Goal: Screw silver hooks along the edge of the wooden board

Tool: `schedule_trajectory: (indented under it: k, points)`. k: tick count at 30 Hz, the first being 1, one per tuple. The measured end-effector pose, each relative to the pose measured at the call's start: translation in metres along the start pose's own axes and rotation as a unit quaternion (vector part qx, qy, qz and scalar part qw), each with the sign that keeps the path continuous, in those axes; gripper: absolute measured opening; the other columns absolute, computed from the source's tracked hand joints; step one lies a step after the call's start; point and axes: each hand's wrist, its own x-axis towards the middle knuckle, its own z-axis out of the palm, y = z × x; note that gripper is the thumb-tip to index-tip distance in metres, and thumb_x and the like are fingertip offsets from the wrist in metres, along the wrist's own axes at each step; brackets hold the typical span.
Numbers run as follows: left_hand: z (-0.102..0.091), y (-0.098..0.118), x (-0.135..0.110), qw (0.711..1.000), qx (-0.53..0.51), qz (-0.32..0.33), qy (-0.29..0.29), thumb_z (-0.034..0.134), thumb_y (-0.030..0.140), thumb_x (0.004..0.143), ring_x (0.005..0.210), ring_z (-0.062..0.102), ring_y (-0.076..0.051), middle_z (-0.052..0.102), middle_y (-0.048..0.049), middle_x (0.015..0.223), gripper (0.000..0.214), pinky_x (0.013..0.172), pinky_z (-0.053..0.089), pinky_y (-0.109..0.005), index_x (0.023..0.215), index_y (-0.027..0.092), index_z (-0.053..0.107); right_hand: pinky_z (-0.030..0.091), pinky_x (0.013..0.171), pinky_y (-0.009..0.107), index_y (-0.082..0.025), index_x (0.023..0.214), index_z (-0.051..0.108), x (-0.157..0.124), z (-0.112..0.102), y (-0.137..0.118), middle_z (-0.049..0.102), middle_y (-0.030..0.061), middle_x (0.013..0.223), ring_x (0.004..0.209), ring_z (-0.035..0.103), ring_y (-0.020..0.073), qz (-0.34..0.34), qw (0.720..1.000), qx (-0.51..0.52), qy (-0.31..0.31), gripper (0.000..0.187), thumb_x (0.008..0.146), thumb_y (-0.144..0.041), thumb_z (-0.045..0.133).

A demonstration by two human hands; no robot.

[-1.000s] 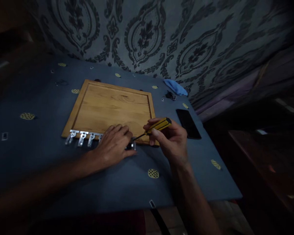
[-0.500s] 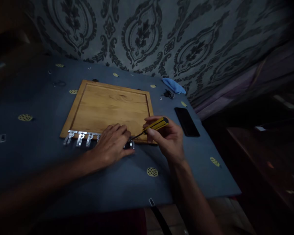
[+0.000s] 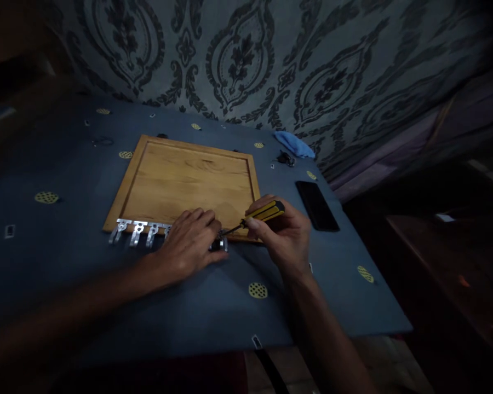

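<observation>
A wooden framed board (image 3: pixel 193 180) lies flat on the table, with a row of shiny metal hooks (image 3: pixel 138 234) along its near edge. My left hand (image 3: pixel 195 241) reaches over that edge, fingers bent on the board and thumb below, closed around the part beside the rightmost metal hook (image 3: pixel 224 244). In my right hand (image 3: pixel 285 235) is a screwdriver (image 3: pixel 265 213) with a yellow and black handle, pinched between thumb and fingers. Its shaft slants down to the left, and its tip meets the hook by my left fingers. Any screw there is too small to make out.
The table (image 3: pixel 78 262) has a blue patterned cover. Right of the board lies a black phone (image 3: pixel 317 206). Behind it are keys (image 3: pixel 286 158) and a blue cloth (image 3: pixel 294 144). A patterned curtain (image 3: pixel 238 60) hangs along the back edge.
The whole view has shifted slightly. The screwdriver handle appears turned a little in my right hand, its tip still at the same hook. My left hand keeps its place.
</observation>
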Motion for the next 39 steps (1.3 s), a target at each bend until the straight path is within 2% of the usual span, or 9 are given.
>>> schedule_trajectory:
  k: [3,6,9,13,17,22,25,32,39]
  points:
    - [-0.003,0.001,0.000,1.000,-0.006,-0.009,-0.015,0.074,0.049,0.084,0.107,0.057,-0.029,0.064,-0.0086,0.109,0.042,0.092,0.046,-0.042,0.105,0.014,0.065,0.046,0.049,0.022,-0.023,0.093,0.077,0.000,-0.007,0.001,0.065,-0.0002,0.084,0.056,0.055,0.0077,0.008,0.999,-0.007,-0.041,0.013,0.082,-0.031,0.077]
    - [-0.003,0.002,0.000,1.000,-0.009,-0.013,-0.018,0.073,0.049,0.085,0.108,0.057,-0.030,0.064,-0.0090,0.109,0.041,0.093,0.046,-0.043,0.105,0.014,0.065,0.048,0.047,0.022,-0.022,0.088,0.078,0.000,-0.010,0.001,0.071,0.0014,0.089,0.052,0.055,0.0066,0.018,0.998,0.008,-0.056,0.012,0.083,-0.033,0.078]
    - [-0.002,0.001,0.001,1.000,-0.005,-0.006,-0.015,0.072,0.050,0.086,0.107,0.057,-0.029,0.064,-0.0088,0.109,0.042,0.092,0.046,-0.042,0.105,0.014,0.064,0.048,0.041,0.020,-0.021,0.081,0.074,-0.001,-0.006,0.000,0.073,0.0012,0.084,0.050,0.056,0.0075,0.021,0.999,0.023,-0.034,0.018,0.077,-0.037,0.083]
    - [-0.002,0.001,0.001,1.000,-0.006,-0.006,-0.011,0.072,0.049,0.086,0.106,0.057,-0.028,0.064,-0.0084,0.108,0.040,0.093,0.046,-0.041,0.104,0.014,0.065,0.045,0.036,0.018,-0.021,0.074,0.068,-0.002,0.003,0.000,0.070,-0.0004,0.075,0.053,0.058,0.0093,-0.011,1.000,0.027,-0.008,0.025,0.073,-0.038,0.086]
    - [-0.003,0.001,0.000,1.000,-0.010,-0.005,-0.012,0.072,0.047,0.086,0.106,0.056,-0.029,0.063,-0.0090,0.107,0.040,0.092,0.046,-0.042,0.105,0.013,0.065,0.046,0.040,0.020,-0.022,0.079,0.069,-0.006,0.007,0.002,0.066,-0.0006,0.075,0.052,0.056,0.0090,-0.043,0.999,0.013,0.025,0.021,0.079,-0.040,0.081]
    - [-0.002,0.000,-0.001,1.000,-0.015,0.006,-0.009,0.072,0.049,0.086,0.104,0.056,-0.029,0.062,-0.0090,0.107,0.041,0.090,0.045,-0.041,0.105,0.014,0.065,0.043,0.038,0.024,-0.026,0.090,0.069,-0.010,0.005,0.009,0.069,0.0011,0.085,0.044,0.050,0.0079,-0.037,0.991,-0.017,0.124,0.024,0.088,-0.049,0.070]
    - [-0.001,0.000,-0.001,1.000,-0.014,0.006,-0.004,0.071,0.052,0.086,0.104,0.056,-0.029,0.062,-0.0086,0.106,0.043,0.090,0.045,-0.041,0.104,0.014,0.065,0.046,0.042,0.024,-0.025,0.091,0.068,-0.011,0.005,0.013,0.069,0.0008,0.086,0.047,0.052,0.0082,-0.026,0.992,-0.039,0.121,0.023,0.090,-0.048,0.068]
    - [0.002,-0.002,-0.003,1.000,0.001,0.008,0.007,0.072,0.052,0.085,0.103,0.056,-0.028,0.062,-0.0080,0.105,0.043,0.088,0.045,-0.039,0.107,0.015,0.064,0.045,0.045,0.023,-0.025,0.091,0.070,-0.009,0.004,0.010,0.069,0.0003,0.085,0.052,0.054,0.0080,-0.042,0.993,-0.011,0.113,0.016,0.090,-0.041,0.070]
    - [0.002,-0.002,-0.001,1.000,0.013,0.006,0.002,0.071,0.054,0.085,0.100,0.057,-0.028,0.062,-0.0072,0.104,0.045,0.086,0.046,-0.039,0.105,0.015,0.064,0.048,0.044,0.024,-0.024,0.094,0.068,-0.010,0.004,0.011,0.069,0.0005,0.084,0.054,0.056,0.0100,-0.019,0.995,-0.027,0.098,0.023,0.090,-0.047,0.069]
